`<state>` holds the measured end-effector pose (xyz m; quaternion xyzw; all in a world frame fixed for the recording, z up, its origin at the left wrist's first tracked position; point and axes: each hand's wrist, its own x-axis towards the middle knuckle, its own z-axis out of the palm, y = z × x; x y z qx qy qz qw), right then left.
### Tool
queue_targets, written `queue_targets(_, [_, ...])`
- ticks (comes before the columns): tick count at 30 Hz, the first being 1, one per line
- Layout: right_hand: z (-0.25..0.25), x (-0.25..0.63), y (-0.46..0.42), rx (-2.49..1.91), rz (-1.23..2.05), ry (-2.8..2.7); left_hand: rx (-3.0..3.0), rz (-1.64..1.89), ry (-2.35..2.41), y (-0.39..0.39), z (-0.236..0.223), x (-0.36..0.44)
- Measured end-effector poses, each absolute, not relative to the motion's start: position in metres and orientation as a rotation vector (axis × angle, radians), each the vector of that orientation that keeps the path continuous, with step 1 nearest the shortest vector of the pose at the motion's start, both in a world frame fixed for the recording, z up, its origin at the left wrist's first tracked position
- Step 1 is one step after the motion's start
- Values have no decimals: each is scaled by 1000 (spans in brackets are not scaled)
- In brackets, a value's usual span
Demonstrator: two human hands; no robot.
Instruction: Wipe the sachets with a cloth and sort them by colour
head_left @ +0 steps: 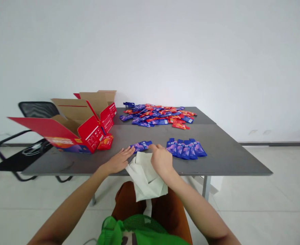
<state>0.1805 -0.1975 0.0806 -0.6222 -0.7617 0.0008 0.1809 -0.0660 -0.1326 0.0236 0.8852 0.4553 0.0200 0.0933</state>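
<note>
Grey table (pixel 70 163), and the left hand (pixel 118 160) and right hand (pixel 162 160) are right at a white cloth bag (pixel 144 177)!
Left fingers (pixel 129 151) spread, tips touching a blue sachet (pixel 141 146); right fingers (pixel 155 148) curled, pinching the bag's top edge; sachet print too small to read.

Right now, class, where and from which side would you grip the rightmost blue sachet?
Probably take the sachet by its free right edge, from the near right: it lies flat on the grey table, its left edge against its neighbour, so a pinch there clears the row.
</note>
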Motion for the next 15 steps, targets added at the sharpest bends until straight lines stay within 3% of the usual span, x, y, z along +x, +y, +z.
queue_targets(4, [54,147,-215,-1734,-123,-2216,2639,127,1641,-170,14,-54])
queue_targets(8, [26,129,-206,-1900,82,-2177,2550,20,1700,-167,24,-46])
queue_targets(11, [48,139,-169,-1899,276,-2083,2512,-87,1652,-161,32,-48])
queue_targets(15, [118,161,-93,-1574,381,-1824,2427,-29,1539,-154,33,-58])
